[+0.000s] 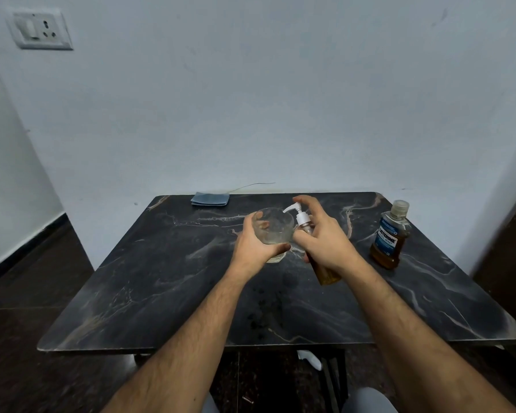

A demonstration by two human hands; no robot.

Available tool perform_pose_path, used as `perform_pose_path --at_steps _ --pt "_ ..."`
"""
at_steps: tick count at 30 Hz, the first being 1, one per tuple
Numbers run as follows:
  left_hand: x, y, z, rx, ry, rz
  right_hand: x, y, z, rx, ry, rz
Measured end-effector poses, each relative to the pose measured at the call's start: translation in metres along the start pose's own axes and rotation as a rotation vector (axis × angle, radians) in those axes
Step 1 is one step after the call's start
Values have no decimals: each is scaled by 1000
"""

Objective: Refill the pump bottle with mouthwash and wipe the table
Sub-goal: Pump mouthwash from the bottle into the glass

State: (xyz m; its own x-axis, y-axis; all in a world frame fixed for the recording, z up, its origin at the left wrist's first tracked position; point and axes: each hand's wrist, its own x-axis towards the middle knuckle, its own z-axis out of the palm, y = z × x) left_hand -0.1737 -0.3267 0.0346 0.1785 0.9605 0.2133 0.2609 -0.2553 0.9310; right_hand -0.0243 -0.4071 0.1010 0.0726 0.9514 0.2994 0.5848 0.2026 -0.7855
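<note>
Spill is the main risk: right hand grips the tilted pump bottle at table centre, forefinger on the pump, nozzle over the glass wrapped by left hand. Listerine stands capped at 2 o'clock, cloth at 11.

One head-worn wide-angle view looks forward and down over the dark marble table, close above it, facing the wall.
</note>
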Motion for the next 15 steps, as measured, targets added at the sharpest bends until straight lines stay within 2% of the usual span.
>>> perform_pose_path --at_steps 9,15 --pt "0 -2 1 -3 -6 10 -3 1 0 -84 31 15" --pt "3 -5 1 -1 -3 0 0 14 3 -22 89 -17"
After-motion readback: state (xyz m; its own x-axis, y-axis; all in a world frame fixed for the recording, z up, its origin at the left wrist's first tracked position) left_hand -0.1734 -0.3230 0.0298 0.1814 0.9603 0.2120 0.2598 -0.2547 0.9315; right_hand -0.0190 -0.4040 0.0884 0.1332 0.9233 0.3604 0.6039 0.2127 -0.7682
